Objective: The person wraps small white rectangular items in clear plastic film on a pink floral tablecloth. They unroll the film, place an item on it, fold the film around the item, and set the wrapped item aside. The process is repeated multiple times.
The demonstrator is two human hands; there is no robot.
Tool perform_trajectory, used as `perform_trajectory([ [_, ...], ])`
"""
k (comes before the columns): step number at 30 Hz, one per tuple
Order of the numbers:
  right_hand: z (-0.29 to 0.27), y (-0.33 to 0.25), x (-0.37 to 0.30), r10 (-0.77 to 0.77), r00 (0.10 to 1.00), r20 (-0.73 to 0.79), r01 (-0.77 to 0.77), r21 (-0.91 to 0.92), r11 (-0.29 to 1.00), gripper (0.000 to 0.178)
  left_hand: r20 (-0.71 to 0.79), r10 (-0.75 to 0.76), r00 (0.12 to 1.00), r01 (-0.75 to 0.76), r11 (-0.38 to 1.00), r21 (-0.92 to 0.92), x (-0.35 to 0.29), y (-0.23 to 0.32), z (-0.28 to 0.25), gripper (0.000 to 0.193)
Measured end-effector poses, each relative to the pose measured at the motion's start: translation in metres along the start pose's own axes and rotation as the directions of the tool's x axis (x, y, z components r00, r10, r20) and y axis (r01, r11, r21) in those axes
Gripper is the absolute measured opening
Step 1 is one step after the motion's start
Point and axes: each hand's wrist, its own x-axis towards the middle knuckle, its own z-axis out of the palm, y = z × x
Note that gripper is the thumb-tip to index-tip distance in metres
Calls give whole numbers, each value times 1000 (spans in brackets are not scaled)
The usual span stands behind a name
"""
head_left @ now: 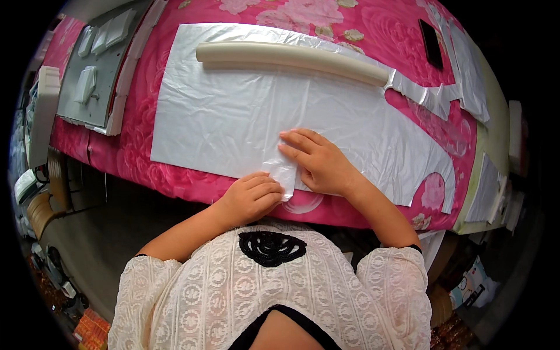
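Note:
A white plastic carrier bag [216, 116] lies spread on the table, its two handle loops toward the right. At its near edge is a small folded white plastic packet [282, 174]. My left hand [252, 195] is closed at the packet's left side, fingers curled over its edge; the fingertips are partly hidden. My right hand [319, 161] rests on the bag just right of the packet, fingers stretched out flat and thumb pointing down beside it. A long beige tube [286, 58] lies across the far part of the bag.
A pink flowered cloth [134, 140] covers the table. Far left, a grey board [100, 64] carries several folded white packets [114, 29]. A black phone [430, 44] lies at the far right, near more white plastic [471, 76]. A wooden chair [49, 198] stands at left.

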Motion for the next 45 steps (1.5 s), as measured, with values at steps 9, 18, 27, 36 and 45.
perform_trajectory([
  [9,13,1,6,104,968,-228,-92,64,994,33,-16,-41,999,41,999,3,30,-37,-37,58],
  [18,6,8,4,303,925,-228,-279,130,951,20,33,-276,961,276,961,-6,44,-50,-32,49],
  [27,-23,22,47,760,608,229,-775,376,508,24,-53,-256,965,262,942,209,52,-41,-20,65],
  [36,-5,11,28,50,934,-353,-243,-528,814,55,211,-354,911,253,884,392,39,-36,-11,71],
  [45,-18,52,28,-6,999,-31,1,-156,988,44,-7,-134,991,129,932,340,49,-59,-12,40],
])
